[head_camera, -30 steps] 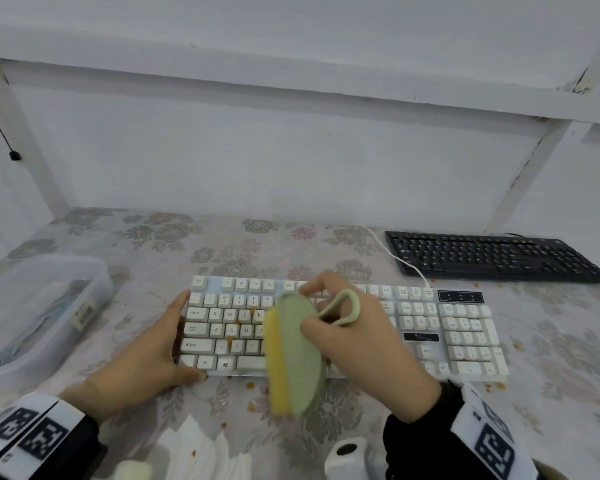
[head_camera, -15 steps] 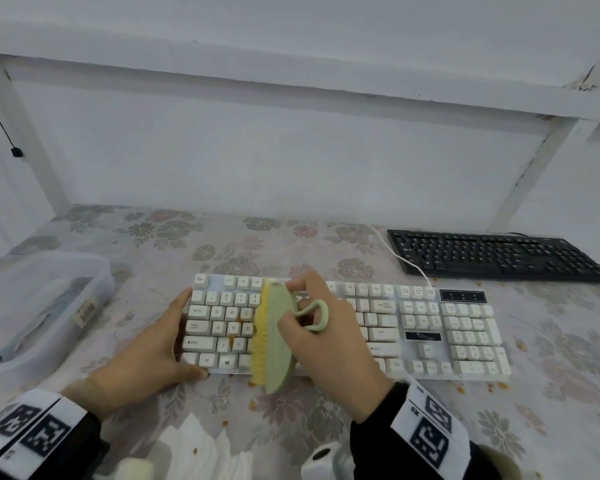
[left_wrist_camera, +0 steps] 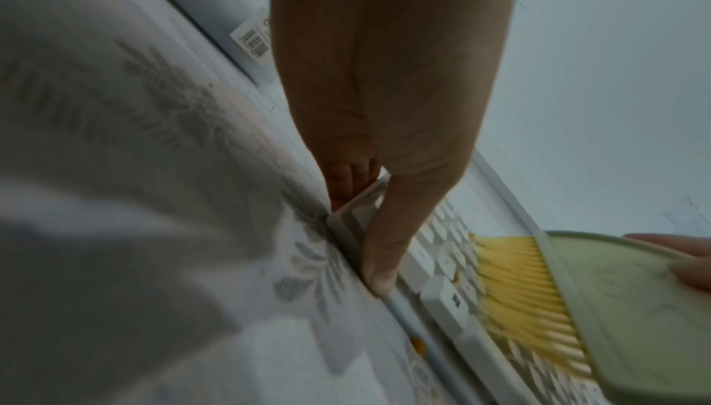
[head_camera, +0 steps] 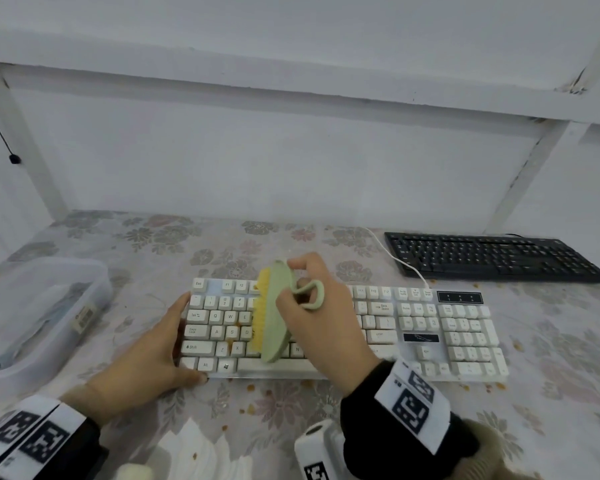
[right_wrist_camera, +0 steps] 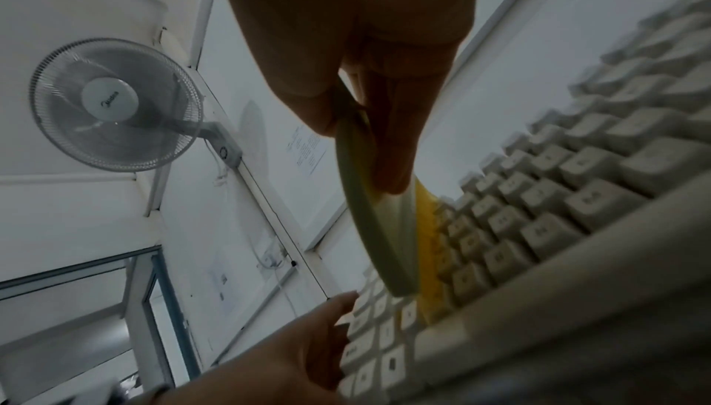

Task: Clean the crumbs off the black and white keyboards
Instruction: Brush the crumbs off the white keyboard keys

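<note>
A clear plastic bin [head_camera: 45, 306] sits on the bench [head_camera: 551, 393] well to the left of the white keyboard [head_camera: 430, 327], with a barcode label on the side that faces it. The left hand [head_camera: 142, 365] rests at the white keyboard's left end, fingers straight along the short edge and thumb laid along the front edge near the corner; the left wrist view shows the thumb [left_wrist_camera: 388, 247] pressed flat on the frame, so this hand steadies the keyboard without curling round it. Just right of that hand, over the letter keys, stands a pale green brush [head_camera: 278, 313] with yellow bristles [head_camera: 261, 313], tipped on its long edge so the bristles face left and touch the keys. The right hand [head_camera: 321, 323] grasps the brush from the right, fingers and thumb pinching its green back, with the brush's loop handle [head_camera: 310, 295] lying against the knuckles. Orange crumbs [head_camera: 237, 325] lie between the keys left of the bristles, and more are scattered on the flowered bench cover in front of the white keyboard and past its right end. A white cable [head_camera: 400, 259] runs from the white keyboard's rear edge. Behind its right half, well apart from both hands, lies the black keyboard [head_camera: 492, 256], flat near the wall.
</note>
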{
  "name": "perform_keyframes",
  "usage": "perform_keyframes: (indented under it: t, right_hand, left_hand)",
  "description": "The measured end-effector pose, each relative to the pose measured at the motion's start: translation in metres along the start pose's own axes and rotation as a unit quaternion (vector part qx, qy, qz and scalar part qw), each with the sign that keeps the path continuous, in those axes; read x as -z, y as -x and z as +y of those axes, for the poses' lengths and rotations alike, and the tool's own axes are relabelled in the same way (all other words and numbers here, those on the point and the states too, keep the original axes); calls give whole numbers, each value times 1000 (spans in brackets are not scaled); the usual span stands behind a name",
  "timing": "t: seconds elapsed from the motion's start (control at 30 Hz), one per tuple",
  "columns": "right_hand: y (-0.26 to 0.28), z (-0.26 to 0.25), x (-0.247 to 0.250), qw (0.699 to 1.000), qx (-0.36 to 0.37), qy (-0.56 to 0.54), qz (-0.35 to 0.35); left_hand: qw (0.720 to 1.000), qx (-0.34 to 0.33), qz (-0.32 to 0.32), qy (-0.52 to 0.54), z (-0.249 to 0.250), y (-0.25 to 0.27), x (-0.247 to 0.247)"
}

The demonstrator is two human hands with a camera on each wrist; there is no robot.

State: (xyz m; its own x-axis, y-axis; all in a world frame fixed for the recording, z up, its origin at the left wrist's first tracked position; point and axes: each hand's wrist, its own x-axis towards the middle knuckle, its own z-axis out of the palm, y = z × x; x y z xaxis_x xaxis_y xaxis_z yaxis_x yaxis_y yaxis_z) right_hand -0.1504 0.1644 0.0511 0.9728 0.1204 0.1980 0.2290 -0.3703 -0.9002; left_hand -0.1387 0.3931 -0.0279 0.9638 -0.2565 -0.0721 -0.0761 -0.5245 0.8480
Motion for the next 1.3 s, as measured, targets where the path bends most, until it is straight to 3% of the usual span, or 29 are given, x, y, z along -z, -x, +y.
perform_keyframes:
  t: [0.33,0.6,0.8,1.03,1.13,1.3]
  right_hand:
    - [33,2,2,993,-24,13,-113]
    - [3,-8,12,999,10,-14,32]
    - [15,5,-2,998,-21,15,-61]
    - [29,2,1,994,-21,30,-107]
    - [24,-6,7,996,-23,12,-80]
    - [3,-16,4,999,24,-21,34]
  left_hand:
    - [1000,-3,-4,21,-4,-2,1]
    - [1000,-8,-5,5,-1,0,1]
    - [1000,0,-5,5,-3,0,2]
    - [1000,8,-9,12,-4,-1,1]
    - [1000,3,-10,13,-4,-1,1]
    - [1000,-6,-5,5,-2,-1,0]
